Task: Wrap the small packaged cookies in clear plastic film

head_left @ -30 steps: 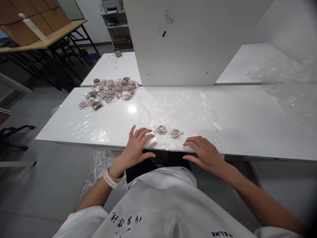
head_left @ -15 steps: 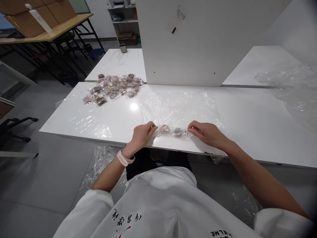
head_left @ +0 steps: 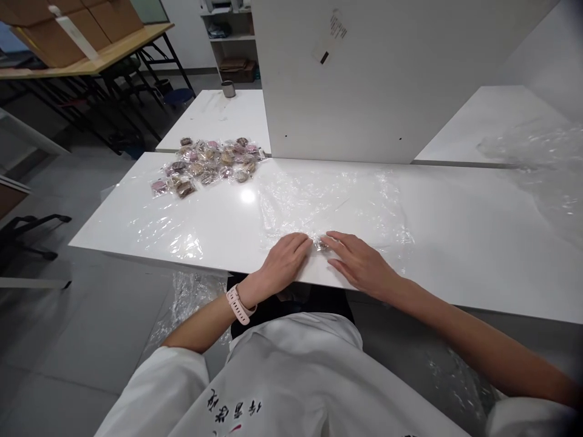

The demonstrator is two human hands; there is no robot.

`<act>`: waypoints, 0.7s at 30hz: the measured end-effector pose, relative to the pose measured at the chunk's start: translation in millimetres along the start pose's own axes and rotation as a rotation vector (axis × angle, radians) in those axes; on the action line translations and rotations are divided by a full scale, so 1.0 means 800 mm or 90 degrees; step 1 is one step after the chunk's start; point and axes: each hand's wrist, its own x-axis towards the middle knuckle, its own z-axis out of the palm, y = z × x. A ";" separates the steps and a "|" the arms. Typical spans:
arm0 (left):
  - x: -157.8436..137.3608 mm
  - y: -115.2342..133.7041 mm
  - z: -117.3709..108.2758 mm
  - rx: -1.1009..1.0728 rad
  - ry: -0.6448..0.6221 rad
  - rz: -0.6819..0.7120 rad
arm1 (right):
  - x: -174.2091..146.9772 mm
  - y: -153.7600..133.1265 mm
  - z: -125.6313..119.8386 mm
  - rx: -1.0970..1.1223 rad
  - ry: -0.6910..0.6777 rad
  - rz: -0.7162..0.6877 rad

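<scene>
"What's changed?"
"The left hand and right hand have drawn together. Half a second ago they flanked two cookies; now one cookie shows between their fingertips, by the film's near side."
"Gripped?"
"Right fingers are loosely parted, fingertips at it; the left is palm-down, its hold I can't tell."
"The pile?"
"Unmoved, left of the film."

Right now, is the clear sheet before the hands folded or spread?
Spread: the sheet lies wide and nearly flat on the table, wrinkled and shiny, beyond the left hand and right hand. Layers: cannot tell.
</scene>
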 end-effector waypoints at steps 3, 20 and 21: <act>-0.006 -0.008 0.013 -0.060 -0.004 -0.021 | -0.001 0.017 0.023 0.072 -0.006 0.003; 0.050 -0.059 -0.013 0.033 -0.026 -0.270 | 0.055 0.067 0.004 0.044 0.003 0.195; 0.045 -0.054 -0.010 0.059 -0.008 -0.208 | 0.049 0.061 0.008 0.022 0.016 0.131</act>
